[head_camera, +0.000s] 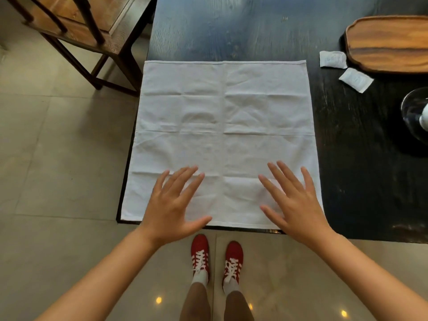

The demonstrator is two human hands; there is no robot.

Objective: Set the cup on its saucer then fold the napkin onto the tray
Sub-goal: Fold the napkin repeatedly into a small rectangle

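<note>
- A big white napkin (223, 142) lies spread out flat on the dark tabletop (352, 158). It has fold lines across it. Its near edge lines up with the near edge of the tabletop.
- The left hand (172, 208) is over the near left part of the napkin. Its fingers (185, 179) are spread wide and flat, and they hold nothing.
- The right hand (295, 205) is over the near right part of the napkin. Its fingers are spread wide too, and it holds nothing.
- I cannot tell if the hands press on the napkin or float just above it.
- A wooden tray (389, 42) sits past the far right corner of the napkin, apart from it.
- Two small white packets (333, 59) lie between the napkin and the tray, one touching the tray's edge.
- A shiny dark round thing (414, 112), maybe the saucer, is to the right of the napkin, cut off by the edge of the view.
- A wooden chair (88, 31) stands on the floor to the far left of the napkin.
- Two red shoes (200, 256) stand on the floor near the napkin's near edge.
</note>
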